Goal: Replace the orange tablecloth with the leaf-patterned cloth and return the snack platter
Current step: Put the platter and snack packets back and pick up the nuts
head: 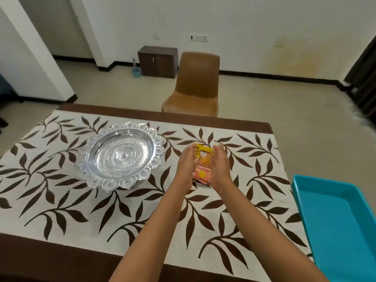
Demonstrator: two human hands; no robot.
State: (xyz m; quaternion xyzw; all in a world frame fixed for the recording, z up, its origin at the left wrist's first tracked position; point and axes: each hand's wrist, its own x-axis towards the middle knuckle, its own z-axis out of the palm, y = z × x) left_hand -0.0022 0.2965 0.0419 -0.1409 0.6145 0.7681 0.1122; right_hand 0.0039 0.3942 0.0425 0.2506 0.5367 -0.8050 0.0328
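Leaf cloth (142, 210) already spread on table. Silver platter (159, 147) stands empty, at 9 o'clock from hands. Left hand (188, 162) and right hand (221, 164) cup snack packet (203, 168) between them, fingers curled round its sides; maybe more than one packet, view blurred. Packet looks light, soft, slippery foil: hold by side edges, no squeezing. Blue tray (335, 220) at 4 o'clock.

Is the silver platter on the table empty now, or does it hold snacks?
Empty. The silver platter shows its bare embossed bottom; the snack packet is held between left hand and right hand, beside it.
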